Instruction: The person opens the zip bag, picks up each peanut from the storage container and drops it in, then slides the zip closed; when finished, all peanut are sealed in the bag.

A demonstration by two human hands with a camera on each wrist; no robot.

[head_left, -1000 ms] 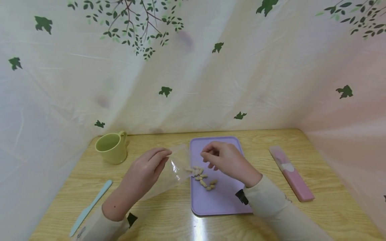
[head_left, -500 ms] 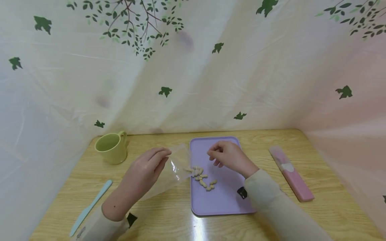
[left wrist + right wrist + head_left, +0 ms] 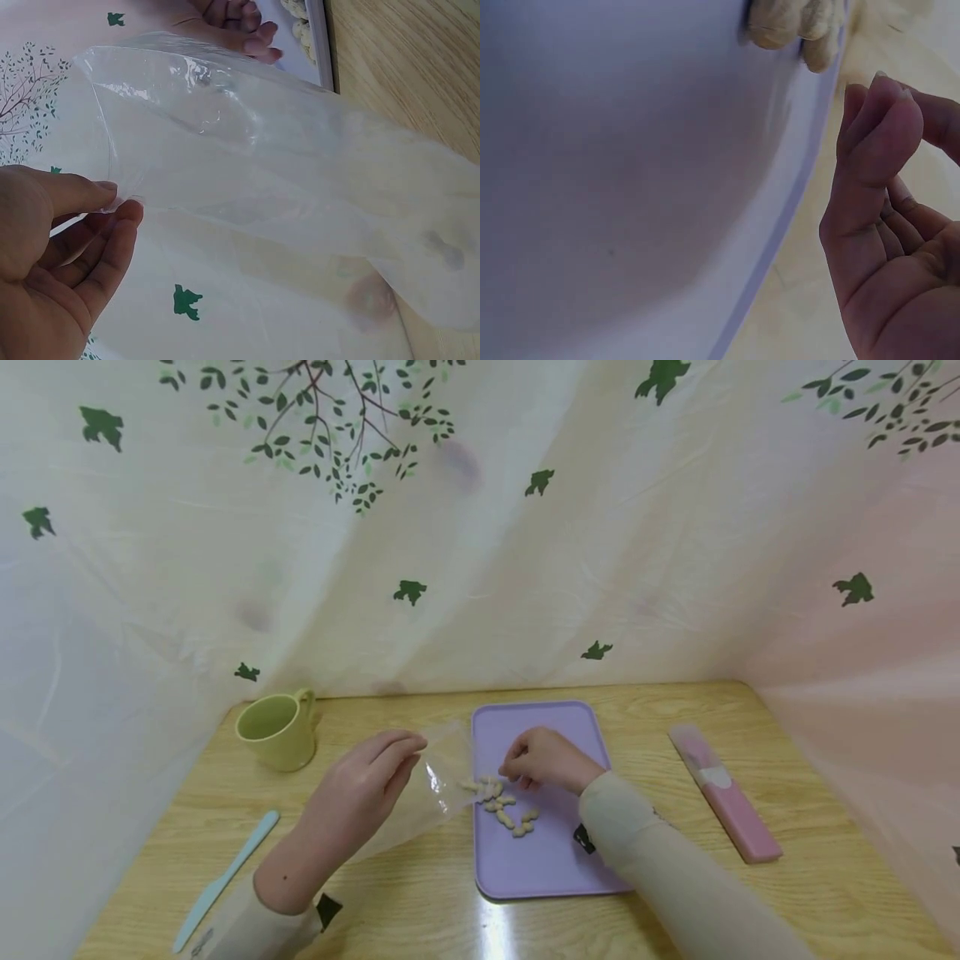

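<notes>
My left hand (image 3: 367, 781) pinches the rim of a clear plastic bag (image 3: 247, 165) between thumb and fingertips. The bag hangs slack, its mouth facing the lilac tray (image 3: 555, 860); nothing shows plainly inside it. On the tray's left side lie several unshelled peanuts (image 3: 505, 818), some seen close to or behind the bag's edge. Just above and beside them, my right hand (image 3: 551, 758) hovers over the tray, fingers loosely bent. In the right wrist view its fingertips (image 3: 889, 112) come close to the thumb, with nothing visible between them. Peanuts (image 3: 784, 22) show near the tray's edge there.
A yellow-green mug (image 3: 277, 735) stands at the back left of the wooden table (image 3: 405, 893). A light blue table knife (image 3: 228, 877) lies at the left front. To the right is a long pink packet (image 3: 731, 806). A patterned cloth (image 3: 480, 543) hangs behind.
My right hand moved slightly right and up at first, then came down and left toward the peanuts. My left hand and the bag stay nearly where they were.
</notes>
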